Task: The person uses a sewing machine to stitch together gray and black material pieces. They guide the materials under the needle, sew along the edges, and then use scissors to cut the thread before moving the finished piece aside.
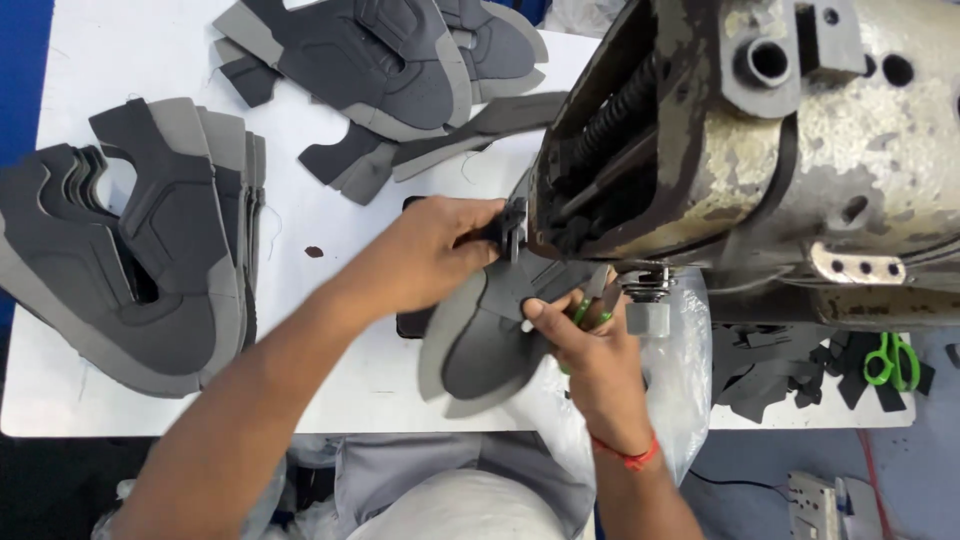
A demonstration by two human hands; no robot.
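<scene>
Grey shoe upper held at the sewing machine

The grey shoe upper lies just under the sewing machine head, between both hands: the left hand pinches its top edge, the right hand presses its right side while gripping green-handled snips. More stacked uppers lie well left of the machine.

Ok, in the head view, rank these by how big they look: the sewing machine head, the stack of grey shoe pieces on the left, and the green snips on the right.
1. sewing machine head, though it sits nearest the camera
2. stack of grey shoe pieces
3. green snips, clearly smallest
</scene>
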